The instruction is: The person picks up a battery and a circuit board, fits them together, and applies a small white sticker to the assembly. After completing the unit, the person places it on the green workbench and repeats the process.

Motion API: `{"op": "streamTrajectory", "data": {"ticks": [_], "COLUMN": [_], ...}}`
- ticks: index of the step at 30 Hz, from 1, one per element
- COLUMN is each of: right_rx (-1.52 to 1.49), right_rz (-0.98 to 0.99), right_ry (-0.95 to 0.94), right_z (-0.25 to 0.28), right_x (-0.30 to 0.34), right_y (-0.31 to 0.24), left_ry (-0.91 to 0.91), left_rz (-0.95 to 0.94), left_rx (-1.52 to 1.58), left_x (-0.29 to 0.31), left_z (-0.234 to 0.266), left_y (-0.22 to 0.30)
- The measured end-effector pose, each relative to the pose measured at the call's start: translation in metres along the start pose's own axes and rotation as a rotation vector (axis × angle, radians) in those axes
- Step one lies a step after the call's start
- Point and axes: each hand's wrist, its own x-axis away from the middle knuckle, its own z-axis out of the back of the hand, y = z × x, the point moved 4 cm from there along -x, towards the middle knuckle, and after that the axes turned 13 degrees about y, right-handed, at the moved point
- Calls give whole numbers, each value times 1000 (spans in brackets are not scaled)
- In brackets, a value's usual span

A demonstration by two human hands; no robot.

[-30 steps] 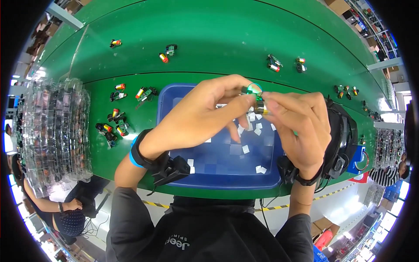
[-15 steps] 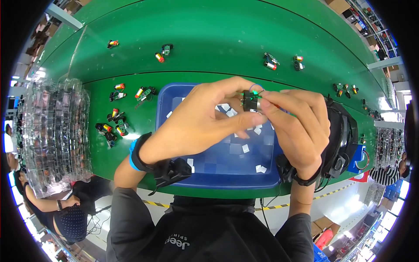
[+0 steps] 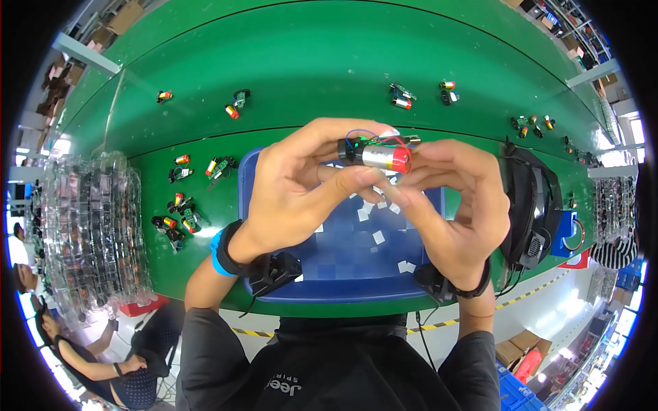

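My left hand point(image 3: 288, 181) is closed on a cylindrical battery point(image 3: 377, 158) with a silver body, a yellow band and a red end. A black end piece point(image 3: 348, 152) sits at its left end, with thin blue and red wires and green parts along the top. The battery lies almost level above the tray, my left thumb across its near side. Around the red end, my right hand point(image 3: 462, 198) has its fingers curved and apart. The right thumb tip is just below the battery, close to the left thumb; whether it touches is unclear.
Under my hands is a blue tray point(image 3: 329, 291) with scattered white square pieces point(image 3: 378, 237). Similar battery assemblies point(image 3: 185, 222) lie in groups on the green table point(image 3: 288, 75). Clear plastic trays point(image 3: 92, 226) stand left, a black bag point(image 3: 531, 205) right. A person point(image 3: 103, 366) sits at lower left.
The battery has turned from end-on to sideways, so its silver body and red end now show. My right fingers have moved apart. The view has shifted slightly.
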Motion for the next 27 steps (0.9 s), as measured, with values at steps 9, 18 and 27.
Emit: {"op": "streamTrajectory", "data": {"ticks": [9,18,27], "right_rx": [-75,-143,-424], "right_rz": [-7,-103,-462], "right_ry": [-129,13,-66], "right_z": [0,-4,-3], "right_x": [-2,3,5], "right_y": [-2,3,13], "left_ry": [-38,-43,-69], "left_rz": [-84,-277,-639], "left_rx": [-167,-521,-816], "left_x": [-1,1,4], "left_z": [0,-1,-11], "left_y": [1,15,24]}}
